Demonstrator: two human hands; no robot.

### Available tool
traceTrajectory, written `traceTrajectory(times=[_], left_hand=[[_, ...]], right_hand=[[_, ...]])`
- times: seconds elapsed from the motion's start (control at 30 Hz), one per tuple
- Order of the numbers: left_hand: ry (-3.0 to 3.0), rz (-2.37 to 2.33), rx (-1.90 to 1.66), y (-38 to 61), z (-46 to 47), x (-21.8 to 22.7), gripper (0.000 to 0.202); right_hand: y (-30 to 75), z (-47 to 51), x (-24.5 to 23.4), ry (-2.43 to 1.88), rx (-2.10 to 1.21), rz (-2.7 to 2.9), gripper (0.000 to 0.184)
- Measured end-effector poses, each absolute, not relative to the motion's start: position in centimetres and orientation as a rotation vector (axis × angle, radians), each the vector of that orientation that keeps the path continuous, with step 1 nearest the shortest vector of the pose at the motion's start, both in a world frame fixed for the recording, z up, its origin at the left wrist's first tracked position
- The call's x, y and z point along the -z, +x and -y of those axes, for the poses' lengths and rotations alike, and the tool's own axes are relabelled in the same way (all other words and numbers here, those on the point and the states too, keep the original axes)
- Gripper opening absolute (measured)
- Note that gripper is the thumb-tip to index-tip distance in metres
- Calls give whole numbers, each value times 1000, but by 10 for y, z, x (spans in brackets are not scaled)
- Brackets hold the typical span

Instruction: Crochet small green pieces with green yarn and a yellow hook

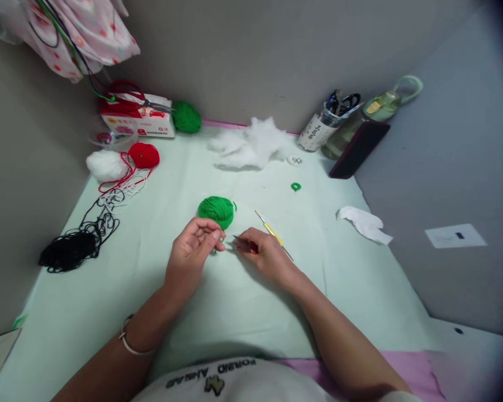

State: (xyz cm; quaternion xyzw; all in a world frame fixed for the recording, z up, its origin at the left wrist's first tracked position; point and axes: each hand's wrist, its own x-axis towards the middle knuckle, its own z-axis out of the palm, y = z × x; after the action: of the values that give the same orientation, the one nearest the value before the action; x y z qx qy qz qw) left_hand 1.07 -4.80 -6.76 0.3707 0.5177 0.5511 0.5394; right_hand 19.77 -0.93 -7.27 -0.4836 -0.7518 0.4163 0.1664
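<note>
My left hand (195, 243) is closed in a pinch, thumb against fingertips, with a short end of green yarn (223, 241) showing at the fingertips. Just behind it rests a ball of green yarn (215, 211). In my right hand (266, 252) is a small pair of red-handled scissors (251, 245), its dark pointed tip facing the left hand; most of it is hidden by my fingers. A crochet hook (272, 231) with a yellow grip lies beside the right hand. Further back is a small green yarn ring (295, 186).
White stuffing (255, 144) lies at the back. Black yarn (71, 249), white yarn (107, 164) and red yarn (143, 155) sit left, near a box (159, 125) with red scissors (128, 92). A pen cup (316, 131), bottle (381, 106), phone (360, 149) and tissue (364, 223) stand right.
</note>
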Motion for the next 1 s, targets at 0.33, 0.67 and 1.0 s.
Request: traceTrajectory(times=[0.33,0.67,1.0], left_hand=[[972,-1137,-1138,17,51,73,9],[792,-1078,-1090,22,54,70,15],[716,-963,-1048,21,54,69,14]], right_hand=[[197,22,53,-1165,-1180,1799,3],[193,22,47,-1174,-1396,1533,14],[199,29,55,-1049,-821,2030,8]])
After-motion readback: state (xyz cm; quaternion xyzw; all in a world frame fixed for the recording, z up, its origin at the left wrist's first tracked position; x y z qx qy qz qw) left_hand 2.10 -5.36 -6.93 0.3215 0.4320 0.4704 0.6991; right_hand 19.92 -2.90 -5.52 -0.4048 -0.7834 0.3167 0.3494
